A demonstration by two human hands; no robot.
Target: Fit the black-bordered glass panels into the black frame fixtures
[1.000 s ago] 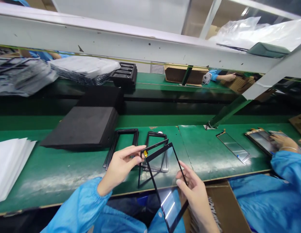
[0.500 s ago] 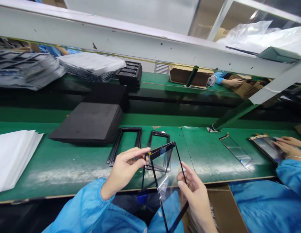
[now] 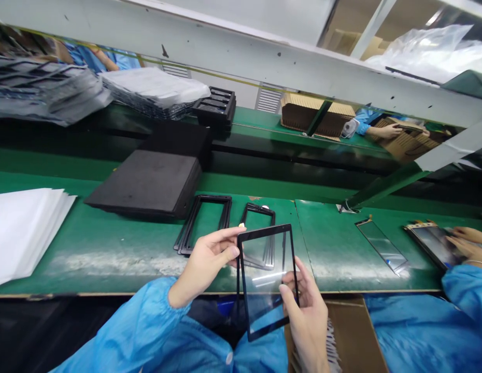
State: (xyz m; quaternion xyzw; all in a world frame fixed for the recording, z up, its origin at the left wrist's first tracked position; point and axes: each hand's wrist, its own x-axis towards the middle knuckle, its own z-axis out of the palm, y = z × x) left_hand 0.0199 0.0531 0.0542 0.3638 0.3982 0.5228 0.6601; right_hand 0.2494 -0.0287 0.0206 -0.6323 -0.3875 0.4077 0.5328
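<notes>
Both of my hands hold a black-bordered glass panel (image 3: 266,280) upright above the near edge of the green bench (image 3: 109,254). My left hand (image 3: 206,261) pinches its top left corner with thumb and fingers. My right hand (image 3: 305,305) grips its right edge, fingers behind the glass. Just beyond the panel, two black rectangular frames lie flat on the bench: a larger stack (image 3: 205,223) and a smaller frame (image 3: 258,217).
A stack of dark foam sheets (image 3: 147,181) and white sheets (image 3: 23,228) lie to the left. A glass strip (image 3: 381,247) lies to the right, where a co-worker's hands (image 3: 468,243) touch a screen (image 3: 431,243). A cardboard box (image 3: 353,336) sits below the bench edge.
The panel has turned from a slanted, tilted-away pose to upright and square-on, and it sits higher. The view has shifted slightly left and down.
</notes>
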